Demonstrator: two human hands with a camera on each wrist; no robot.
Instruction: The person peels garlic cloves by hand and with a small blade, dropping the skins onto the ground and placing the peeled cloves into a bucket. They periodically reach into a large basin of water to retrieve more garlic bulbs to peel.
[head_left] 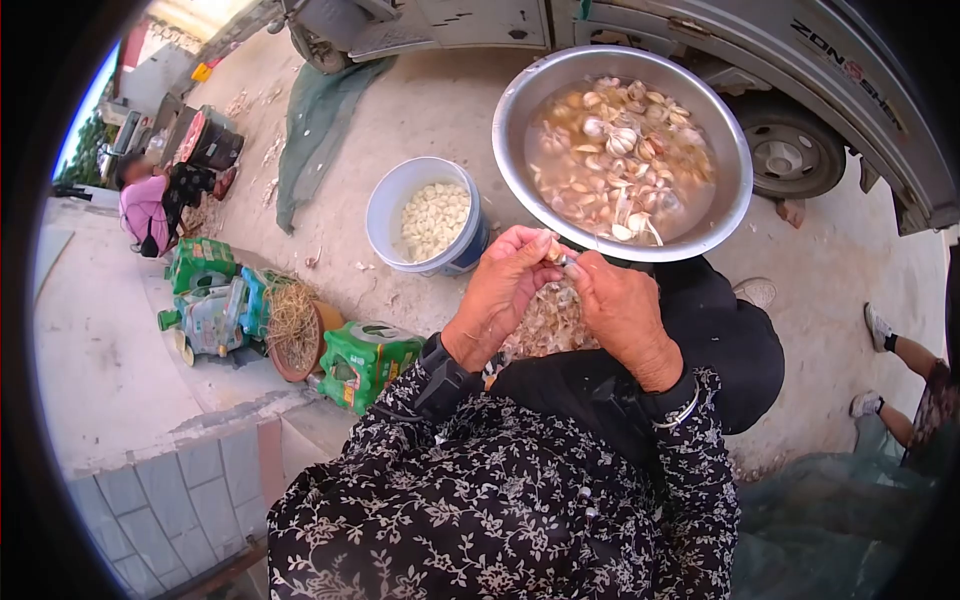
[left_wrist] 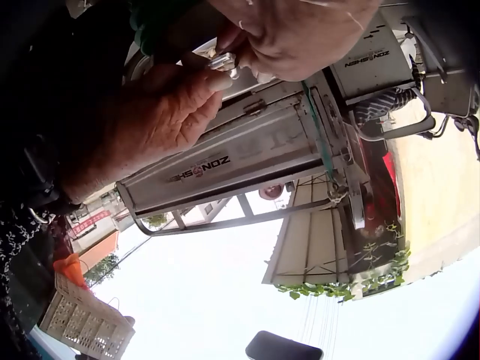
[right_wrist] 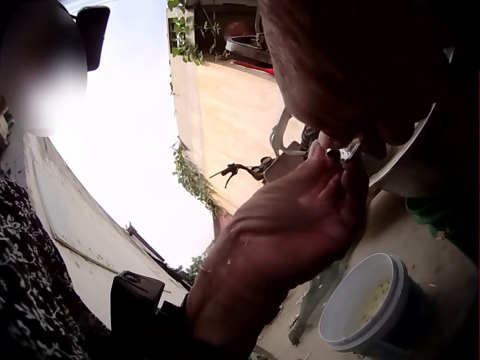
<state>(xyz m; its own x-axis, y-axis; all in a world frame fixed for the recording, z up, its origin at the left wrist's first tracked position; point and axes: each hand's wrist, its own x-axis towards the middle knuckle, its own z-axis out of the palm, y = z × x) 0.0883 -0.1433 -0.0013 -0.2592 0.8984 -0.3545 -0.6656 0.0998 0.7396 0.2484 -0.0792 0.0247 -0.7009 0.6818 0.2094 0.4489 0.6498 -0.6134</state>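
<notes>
Both hands meet over the lap. In the head view, the left hand point(head_left: 497, 297) pinches a small garlic clove point(head_left: 553, 256) between thumb and fingers. The right hand point(head_left: 627, 318) grips a small shiny metal piece point(head_left: 567, 261) against it; its exact shape is unclear. The metal piece point(left_wrist: 223, 61) also shows between the fingertips in the left wrist view. Just beyond the hands, a large metal basin point(head_left: 743, 190) holds unpeeled garlic in cloudy water. To its left, a white and blue bucket point(head_left: 385, 237) contains pale peeled cloves point(head_left: 434, 220). Papery skins point(head_left: 552, 322) lie below the hands.
A grey vehicle point(head_left: 800, 45) stands behind the basin. Green-wrapped packs point(head_left: 370, 362) and a pot of dry straw point(head_left: 295, 325) are at the left. Farther left, a person in pink point(head_left: 147, 208) sits low. Another person's legs point(head_left: 900, 380) show at the right. Green netting point(head_left: 325, 125) lies on the ground.
</notes>
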